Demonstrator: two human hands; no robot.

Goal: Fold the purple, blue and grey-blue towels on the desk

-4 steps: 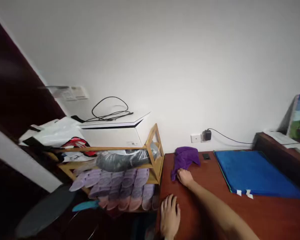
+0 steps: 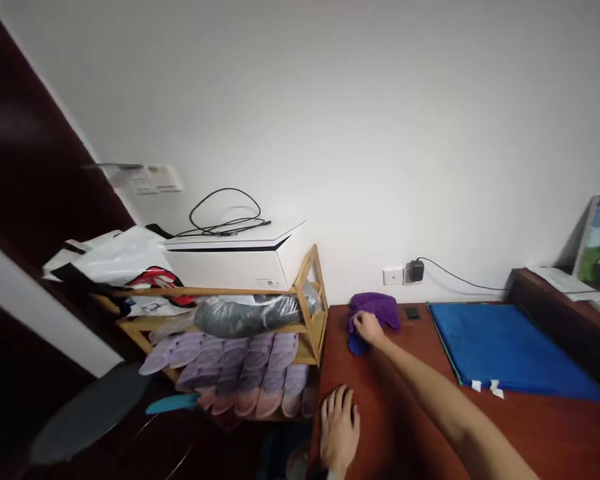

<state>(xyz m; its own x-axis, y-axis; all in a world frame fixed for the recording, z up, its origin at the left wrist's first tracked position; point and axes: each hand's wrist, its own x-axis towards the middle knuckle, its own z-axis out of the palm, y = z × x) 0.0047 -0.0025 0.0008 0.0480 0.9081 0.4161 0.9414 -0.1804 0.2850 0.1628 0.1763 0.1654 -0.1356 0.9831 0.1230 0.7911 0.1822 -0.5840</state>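
Observation:
A crumpled purple cloth (image 2: pixel 384 308) lies at the far left corner of the reddish-brown desk (image 2: pixel 405 400), close to the wall. My right hand (image 2: pixel 369 328) is closed on the cloth's near left part, and a bluish end hangs below the fingers. Near the desk's left edge, my left hand (image 2: pixel 339 427) rests palm down with its fingers stretched out, holding nothing.
A blue mat (image 2: pixel 505 343) with white tags covers the desk's right part. A black charger (image 2: pixel 417 271) sits in the wall, its cord running right. Left of the desk stands a wooden rack (image 2: pixel 310 327) with lilac clogs (image 2: pixel 260 360) and a white box (image 2: pixel 230 267).
My right hand has moved slightly up and away with the gripped cloth part, folding it towards the rest. The left hand stays in place.

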